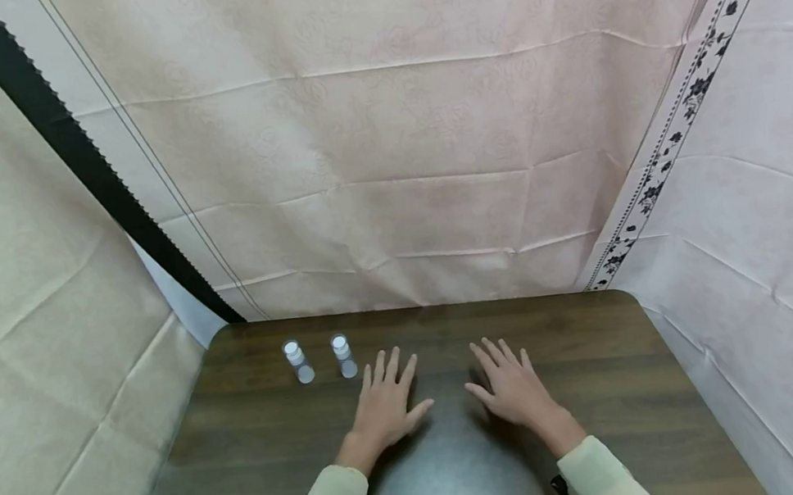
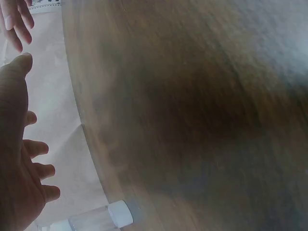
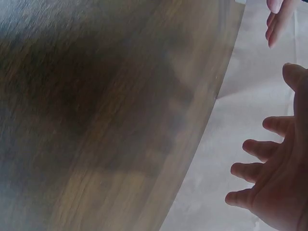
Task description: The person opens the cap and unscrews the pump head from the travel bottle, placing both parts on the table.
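Two clear vials (image 1: 298, 362) (image 1: 345, 357) stood left of the wide, empty fingers of left hand (image 1: 382, 408); probably light, slippery, best pinched mid-body. Right hand (image 1: 514, 388): likewise splayed.

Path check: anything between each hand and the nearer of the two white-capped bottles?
Left hand: nothing visible, only bare table between its fingers and the nearer bottle. Right hand: yes, in the head view the left hand's fingers lie across the straight line to that bottle.

Downward head view, close wrist views
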The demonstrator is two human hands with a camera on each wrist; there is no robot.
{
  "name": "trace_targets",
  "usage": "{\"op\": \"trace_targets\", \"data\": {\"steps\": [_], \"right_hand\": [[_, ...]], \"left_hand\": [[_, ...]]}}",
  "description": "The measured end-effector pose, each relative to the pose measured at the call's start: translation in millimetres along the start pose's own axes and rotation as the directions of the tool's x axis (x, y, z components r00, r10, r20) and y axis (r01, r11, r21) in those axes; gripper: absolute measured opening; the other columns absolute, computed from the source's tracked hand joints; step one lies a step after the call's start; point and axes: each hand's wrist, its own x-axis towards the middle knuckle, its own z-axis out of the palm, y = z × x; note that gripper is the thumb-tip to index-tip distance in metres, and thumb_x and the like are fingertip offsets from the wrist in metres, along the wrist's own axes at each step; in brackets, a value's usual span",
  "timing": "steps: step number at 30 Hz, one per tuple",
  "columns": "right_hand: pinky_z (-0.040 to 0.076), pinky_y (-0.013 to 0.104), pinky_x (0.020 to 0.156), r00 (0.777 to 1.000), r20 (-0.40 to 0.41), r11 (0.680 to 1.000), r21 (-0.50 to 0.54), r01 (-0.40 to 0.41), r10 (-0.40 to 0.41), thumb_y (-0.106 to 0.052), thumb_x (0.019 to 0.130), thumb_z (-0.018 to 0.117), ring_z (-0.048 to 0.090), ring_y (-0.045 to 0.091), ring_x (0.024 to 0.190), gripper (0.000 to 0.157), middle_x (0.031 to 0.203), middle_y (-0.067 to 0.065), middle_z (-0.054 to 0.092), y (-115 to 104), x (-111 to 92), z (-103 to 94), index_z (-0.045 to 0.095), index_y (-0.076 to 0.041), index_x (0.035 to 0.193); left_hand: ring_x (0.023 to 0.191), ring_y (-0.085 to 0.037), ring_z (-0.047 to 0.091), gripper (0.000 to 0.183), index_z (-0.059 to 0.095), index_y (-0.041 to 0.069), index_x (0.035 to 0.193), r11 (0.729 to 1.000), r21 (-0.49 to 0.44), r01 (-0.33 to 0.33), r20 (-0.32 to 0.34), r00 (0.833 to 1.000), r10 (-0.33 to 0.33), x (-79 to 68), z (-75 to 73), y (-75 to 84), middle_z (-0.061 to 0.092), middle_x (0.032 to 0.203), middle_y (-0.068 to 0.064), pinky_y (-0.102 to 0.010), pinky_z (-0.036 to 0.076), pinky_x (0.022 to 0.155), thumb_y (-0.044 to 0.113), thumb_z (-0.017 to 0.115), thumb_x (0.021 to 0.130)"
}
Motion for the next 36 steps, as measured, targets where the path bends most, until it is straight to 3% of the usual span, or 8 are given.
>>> {"op": "trace_targets", "data": {"steps": [12,17,23,29,36], "right_hand": [[0.028,0.071,0.116,0.999,-0.019,0.999,0.017,0.048,-0.047,-0.053,0.103,0.056,0.037,0.043,0.150,0.070,0.164,0.015,0.039,-21.0,2.1,6.1,0.039,-0.016,0.160],[0.031,0.067,0.117,0.998,-0.025,0.998,0.014,0.064,-0.064,-0.053,0.103,0.056,0.040,0.041,0.149,0.069,0.163,0.014,0.041,-27.2,3.2,8.3,0.041,-0.015,0.159],[0.037,0.060,0.116,0.993,-0.052,0.994,0.006,0.105,-0.105,-0.053,0.104,0.054,0.047,0.037,0.144,0.068,0.159,0.014,0.045,-34.4,5.3,10.8,0.043,-0.013,0.157],[0.040,0.057,0.115,0.992,-0.045,0.992,0.026,0.121,-0.120,-0.054,0.105,0.052,0.046,0.034,0.144,0.066,0.159,0.013,0.045,-38.2,11.6,13.9,0.044,-0.014,0.157],[0.043,0.057,0.112,0.990,-0.032,0.983,0.119,0.139,-0.137,-0.051,0.105,0.054,0.047,0.032,0.144,0.063,0.159,0.011,0.045,-47.6,18.0,11.9,0.045,-0.014,0.155]], "left_hand": [[0.154,-0.042,0.030,0.081,0.033,0.017,0.163,0.999,0.005,-0.036,-0.049,0.998,0.037,-15.4,-0.7,-11.5,0.032,0.167,-0.018,-0.063,0.031,0.120,0.065,0.052,0.100],[0.148,-0.038,0.041,0.075,0.042,0.013,0.158,0.998,-0.019,-0.062,-0.122,0.991,0.059,-20.6,0.5,-21.3,0.043,0.160,-0.017,-0.059,0.035,0.118,0.058,0.058,0.100],[0.137,-0.036,0.054,0.065,0.053,0.008,0.150,0.992,-0.037,-0.118,-0.264,0.959,0.104,-31.1,0.4,-35.3,0.056,0.148,-0.018,-0.056,0.046,0.110,0.049,0.063,0.100],[0.128,-0.034,0.058,0.059,0.059,0.007,0.142,0.990,-0.096,-0.101,-0.343,0.937,0.062,-37.6,5.5,-49.5,0.060,0.139,-0.017,-0.055,0.051,0.102,0.042,0.070,0.096],[0.122,-0.037,0.059,0.058,0.060,0.003,0.137,0.991,-0.132,0.026,-0.351,0.934,-0.071,-44.2,9.7,-67.2,0.061,0.135,-0.021,-0.055,0.053,0.097,0.042,0.070,0.096]]}}
